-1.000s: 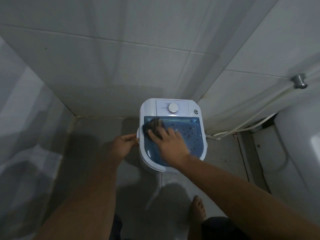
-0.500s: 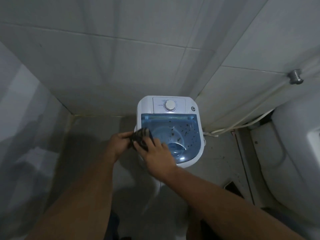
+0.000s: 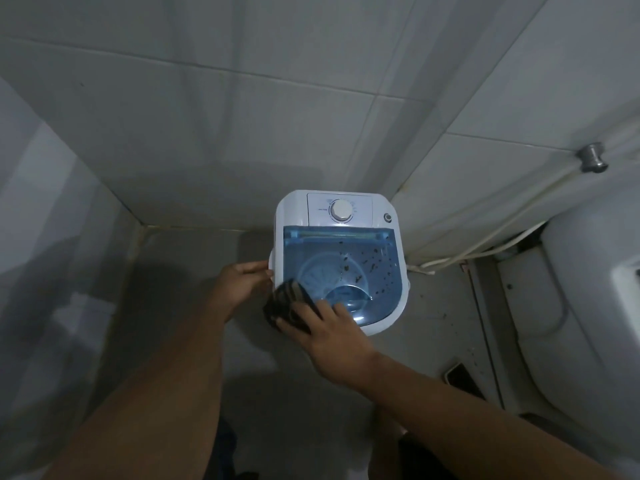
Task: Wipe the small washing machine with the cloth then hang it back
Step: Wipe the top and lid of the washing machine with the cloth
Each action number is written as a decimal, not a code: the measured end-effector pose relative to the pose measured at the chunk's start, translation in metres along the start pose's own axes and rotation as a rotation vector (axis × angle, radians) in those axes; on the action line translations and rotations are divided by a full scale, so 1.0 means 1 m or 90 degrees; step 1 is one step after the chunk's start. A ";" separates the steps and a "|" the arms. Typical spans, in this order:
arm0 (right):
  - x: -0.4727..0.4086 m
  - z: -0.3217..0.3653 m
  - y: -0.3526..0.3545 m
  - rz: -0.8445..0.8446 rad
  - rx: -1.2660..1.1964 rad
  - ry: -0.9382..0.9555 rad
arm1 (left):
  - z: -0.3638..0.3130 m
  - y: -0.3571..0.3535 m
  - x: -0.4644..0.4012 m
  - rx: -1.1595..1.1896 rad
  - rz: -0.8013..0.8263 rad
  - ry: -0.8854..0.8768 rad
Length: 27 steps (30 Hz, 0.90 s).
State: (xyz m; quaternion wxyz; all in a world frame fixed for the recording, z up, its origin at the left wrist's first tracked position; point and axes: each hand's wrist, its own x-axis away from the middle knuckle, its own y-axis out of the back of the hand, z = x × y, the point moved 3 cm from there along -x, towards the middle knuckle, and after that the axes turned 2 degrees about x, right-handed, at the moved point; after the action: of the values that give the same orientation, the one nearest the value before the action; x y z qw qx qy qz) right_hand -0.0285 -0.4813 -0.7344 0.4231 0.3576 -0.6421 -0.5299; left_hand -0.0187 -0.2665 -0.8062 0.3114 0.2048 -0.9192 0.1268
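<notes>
Washing machine (image 3: 337, 261) tub holds dark specks; right hand (image 3: 332, 336) fingers press cloth (image 3: 287, 303) flat.

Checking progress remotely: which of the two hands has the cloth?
The right hand presses the dark cloth on the washer's near-left corner; the left hand only steadies its side.

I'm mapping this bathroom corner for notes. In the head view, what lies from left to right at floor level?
left hand → cloth → washing machine → white hose → toilet
</notes>
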 end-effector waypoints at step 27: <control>0.099 -0.024 -0.048 -0.267 -0.315 -0.649 | -0.003 -0.002 0.004 -0.021 -0.018 -0.027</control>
State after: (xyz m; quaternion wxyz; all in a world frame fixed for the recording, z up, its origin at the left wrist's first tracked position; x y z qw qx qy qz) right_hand -0.0438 -0.5886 -0.7633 0.0189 0.0684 -0.5376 -0.8402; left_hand -0.0190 -0.2680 -0.8012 0.2970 0.2155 -0.9245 0.1030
